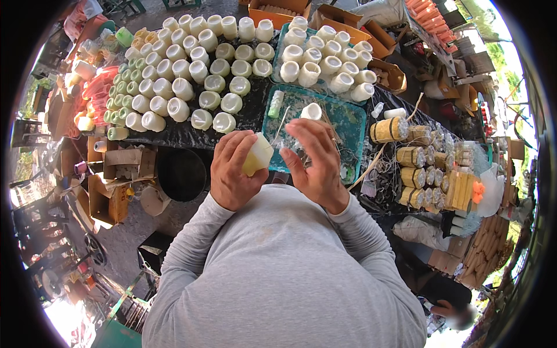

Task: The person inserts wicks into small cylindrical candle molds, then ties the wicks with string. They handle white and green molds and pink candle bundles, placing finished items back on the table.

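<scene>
My left hand (232, 169) is closed round a pale yellow, faceted candle (259, 155), held just past the front of my shirt. From the candle's top a thin white wick (282, 124) sticks up and bends away. Beside it, my right hand (318, 162) has its fingers curved and thumb apart, close to the wick; I see nothing gripped in it. Beyond both hands lies a teal tray (354, 124) smeared with wax. A white candle (311, 111) and a green-and-white candle (275, 104) lie in it.
Rows of white and greenish candles (181, 90) cover the black-sheeted table at left. Another teal tray (279, 74) holds more white candles. Bundled yellowish cylinders (390, 130) stand at right. Cardboard boxes (107, 200) and a black bin (182, 174) are at left below the table. A person (447, 301) is at lower right.
</scene>
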The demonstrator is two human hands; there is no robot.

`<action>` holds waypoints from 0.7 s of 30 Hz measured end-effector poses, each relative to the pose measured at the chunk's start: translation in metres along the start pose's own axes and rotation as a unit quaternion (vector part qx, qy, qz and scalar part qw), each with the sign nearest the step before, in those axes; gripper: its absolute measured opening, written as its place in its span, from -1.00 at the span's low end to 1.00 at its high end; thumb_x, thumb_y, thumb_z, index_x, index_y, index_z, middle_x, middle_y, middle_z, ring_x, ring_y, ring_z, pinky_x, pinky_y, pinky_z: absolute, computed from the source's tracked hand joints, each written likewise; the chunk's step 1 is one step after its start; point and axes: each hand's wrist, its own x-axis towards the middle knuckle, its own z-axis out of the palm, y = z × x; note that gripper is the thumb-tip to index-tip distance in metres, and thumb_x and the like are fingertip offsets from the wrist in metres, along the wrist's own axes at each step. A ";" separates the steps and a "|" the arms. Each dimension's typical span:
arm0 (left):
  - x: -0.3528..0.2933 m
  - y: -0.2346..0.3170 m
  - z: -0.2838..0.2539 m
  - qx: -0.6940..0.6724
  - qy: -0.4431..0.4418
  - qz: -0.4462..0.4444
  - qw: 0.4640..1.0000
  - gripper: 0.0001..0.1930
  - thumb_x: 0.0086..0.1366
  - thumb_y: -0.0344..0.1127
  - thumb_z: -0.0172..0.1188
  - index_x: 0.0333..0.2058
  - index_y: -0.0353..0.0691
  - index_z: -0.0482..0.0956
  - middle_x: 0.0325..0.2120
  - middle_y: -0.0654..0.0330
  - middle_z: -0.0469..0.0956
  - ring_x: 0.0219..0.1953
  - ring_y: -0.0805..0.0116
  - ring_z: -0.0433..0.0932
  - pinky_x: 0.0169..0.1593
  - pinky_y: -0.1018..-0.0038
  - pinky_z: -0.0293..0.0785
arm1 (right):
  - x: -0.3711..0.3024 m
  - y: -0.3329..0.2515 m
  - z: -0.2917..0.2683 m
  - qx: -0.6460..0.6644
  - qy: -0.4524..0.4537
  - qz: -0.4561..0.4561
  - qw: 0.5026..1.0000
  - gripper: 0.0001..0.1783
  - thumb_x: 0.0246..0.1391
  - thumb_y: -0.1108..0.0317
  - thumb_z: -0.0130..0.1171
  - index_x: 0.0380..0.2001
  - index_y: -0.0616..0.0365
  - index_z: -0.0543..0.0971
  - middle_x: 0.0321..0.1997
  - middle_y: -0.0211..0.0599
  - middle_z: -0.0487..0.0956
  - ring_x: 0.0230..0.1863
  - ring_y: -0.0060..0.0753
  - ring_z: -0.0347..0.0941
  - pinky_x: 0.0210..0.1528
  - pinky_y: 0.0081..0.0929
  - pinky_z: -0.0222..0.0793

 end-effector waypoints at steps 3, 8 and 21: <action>0.001 0.001 -0.003 -0.014 -0.018 0.023 0.999 -0.31 -0.09 -0.49 0.53 0.13 -0.29 0.59 0.06 -0.07 0.65 0.09 -0.15 0.63 0.14 0.09 0.62 | 0.002 -0.003 -0.013 -0.135 -0.142 -0.073 0.978 -0.64 0.18 0.37 0.43 0.05 0.08 0.68 0.29 -0.18 0.60 0.37 0.07 0.48 0.55 0.19 0.09; 0.002 0.005 -0.008 -0.093 -0.031 0.028 0.995 -0.23 -0.14 -0.48 0.58 0.17 -0.23 0.59 0.08 -0.05 0.61 0.08 -0.09 0.65 0.10 0.12 0.64 | 0.010 0.001 -0.013 0.118 -0.213 0.131 0.961 -0.69 0.19 0.43 0.43 0.00 0.14 0.68 0.14 -0.26 0.70 0.26 -0.07 0.59 0.53 0.14 0.20; 0.008 -0.002 -0.008 -0.202 -0.084 0.030 0.975 -0.16 -0.08 -0.54 0.60 0.27 -0.20 0.54 0.16 -0.08 0.56 0.16 -0.10 0.64 0.16 0.14 0.63 | 0.010 0.022 -0.015 0.471 -0.219 0.448 0.728 -0.54 0.16 0.46 0.50 0.10 0.31 0.62 0.02 -0.25 0.68 0.05 -0.48 0.62 0.15 -0.46 0.60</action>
